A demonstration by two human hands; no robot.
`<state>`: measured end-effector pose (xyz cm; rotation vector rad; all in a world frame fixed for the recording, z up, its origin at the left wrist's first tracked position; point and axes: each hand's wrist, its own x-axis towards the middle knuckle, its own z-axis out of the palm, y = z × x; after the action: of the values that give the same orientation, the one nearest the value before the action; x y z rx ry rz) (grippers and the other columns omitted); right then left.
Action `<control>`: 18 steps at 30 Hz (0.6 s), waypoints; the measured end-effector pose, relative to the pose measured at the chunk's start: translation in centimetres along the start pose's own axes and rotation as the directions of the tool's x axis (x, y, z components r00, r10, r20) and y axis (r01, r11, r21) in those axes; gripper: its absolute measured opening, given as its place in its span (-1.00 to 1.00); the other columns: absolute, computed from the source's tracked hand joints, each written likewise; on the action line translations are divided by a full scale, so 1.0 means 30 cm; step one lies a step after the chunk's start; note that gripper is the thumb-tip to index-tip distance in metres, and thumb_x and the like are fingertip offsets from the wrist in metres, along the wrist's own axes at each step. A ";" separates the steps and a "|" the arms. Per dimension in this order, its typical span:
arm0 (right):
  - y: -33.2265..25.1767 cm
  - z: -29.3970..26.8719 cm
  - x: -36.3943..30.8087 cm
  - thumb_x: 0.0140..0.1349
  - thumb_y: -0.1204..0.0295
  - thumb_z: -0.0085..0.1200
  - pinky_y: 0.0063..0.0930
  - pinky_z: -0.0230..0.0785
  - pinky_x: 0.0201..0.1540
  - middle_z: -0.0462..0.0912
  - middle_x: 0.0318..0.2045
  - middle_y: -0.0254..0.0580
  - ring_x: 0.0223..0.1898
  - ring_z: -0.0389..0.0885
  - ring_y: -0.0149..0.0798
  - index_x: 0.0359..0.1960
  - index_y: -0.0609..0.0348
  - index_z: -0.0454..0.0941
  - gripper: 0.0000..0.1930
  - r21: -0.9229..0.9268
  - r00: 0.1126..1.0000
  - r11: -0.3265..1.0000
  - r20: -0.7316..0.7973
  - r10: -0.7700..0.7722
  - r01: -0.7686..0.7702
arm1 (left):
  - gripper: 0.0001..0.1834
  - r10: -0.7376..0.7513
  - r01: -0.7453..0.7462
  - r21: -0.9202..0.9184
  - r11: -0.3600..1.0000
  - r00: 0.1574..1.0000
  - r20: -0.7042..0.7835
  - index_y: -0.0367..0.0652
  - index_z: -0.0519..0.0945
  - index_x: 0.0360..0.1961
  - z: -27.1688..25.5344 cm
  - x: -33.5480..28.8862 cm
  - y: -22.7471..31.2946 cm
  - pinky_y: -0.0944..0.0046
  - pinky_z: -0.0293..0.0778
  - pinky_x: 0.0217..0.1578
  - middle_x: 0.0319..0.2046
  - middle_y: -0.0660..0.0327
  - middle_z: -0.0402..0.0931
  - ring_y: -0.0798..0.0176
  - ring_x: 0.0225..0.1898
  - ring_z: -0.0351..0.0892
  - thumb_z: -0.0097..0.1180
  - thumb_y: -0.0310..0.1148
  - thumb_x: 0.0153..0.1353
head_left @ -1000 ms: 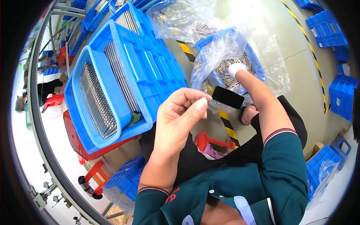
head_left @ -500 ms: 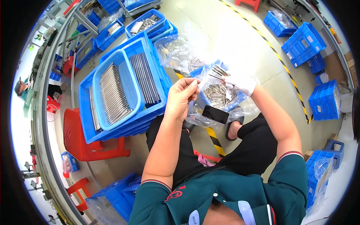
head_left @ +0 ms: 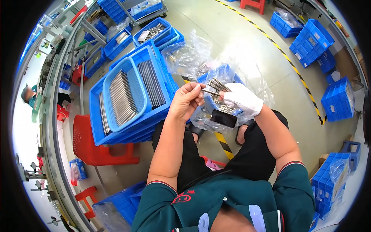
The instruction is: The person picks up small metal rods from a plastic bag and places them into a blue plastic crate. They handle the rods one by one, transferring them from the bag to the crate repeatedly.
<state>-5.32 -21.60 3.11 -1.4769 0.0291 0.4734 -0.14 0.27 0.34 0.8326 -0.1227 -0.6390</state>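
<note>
My bare left hand (head_left: 185, 102) is closed in a pinch at the tip of a thin metal rod (head_left: 210, 92). The rod's other end meets my right hand (head_left: 245, 100), which wears a white glove and is closed around a small fanned bundle of metal rods (head_left: 218, 83). Below both hands is a blue bin (head_left: 236, 79) lined with clear plastic, with many loose metal rods (head_left: 225, 107) in it, partly hidden by the glove. A black phone (head_left: 223, 118) lies at the bin's near edge.
On the left, a light-blue basket (head_left: 147, 104) of rods in neat rows sits on stacked blue crates (head_left: 169, 83). A red stool (head_left: 87, 141) stands beside them. Clear plastic bags (head_left: 189, 54) lie beyond the bin. More blue crates (head_left: 337, 98) stand at right.
My gloved right hand has come left and nearer with its rods, meeting my left hand. A rod now shows between my left fingertips. The whole view has shifted slightly.
</note>
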 end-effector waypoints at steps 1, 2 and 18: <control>0.004 -0.006 0.004 0.19 0.33 0.07 -0.65 0.10 -0.55 0.37 -0.64 -0.49 -0.60 0.25 -0.58 -0.43 0.21 0.54 -0.81 -0.018 1.000 1.000 0.014 -0.011 0.011 | -0.79 -0.001 0.001 0.020 1.000 1.000 -0.009 -0.32 0.55 -0.22 0.003 0.002 0.001 0.38 0.29 -0.50 -0.60 0.26 0.44 0.41 -0.56 0.36 0.12 -0.37 0.22; 0.009 -0.011 0.007 0.19 0.33 0.07 -0.64 0.10 -0.55 0.37 -0.64 -0.49 -0.60 0.25 -0.57 -0.43 0.20 0.54 -0.81 -0.047 1.000 0.999 0.008 -0.025 0.026 | -0.80 -0.002 0.003 0.049 0.999 1.000 -0.011 -0.32 0.55 -0.22 0.005 0.005 0.001 0.39 0.32 -0.50 -0.59 0.26 0.45 0.42 -0.56 0.38 0.13 -0.38 0.22; 0.022 -0.019 0.018 0.21 0.24 0.04 -0.52 0.23 -0.40 0.44 -0.57 -0.35 -0.50 0.34 -0.45 -0.40 0.24 0.51 -0.73 -0.315 0.984 0.936 -0.033 -0.176 0.157 | -0.79 0.031 -0.014 0.265 0.964 0.998 -0.059 -0.34 0.55 -0.23 0.014 0.033 0.002 0.38 0.38 -0.49 -0.56 0.22 0.49 0.40 -0.55 0.43 0.15 -0.40 0.20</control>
<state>-4.90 -21.97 2.25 -1.7867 -0.1283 0.3033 0.53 -0.53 0.54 1.1072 -0.1630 -0.5817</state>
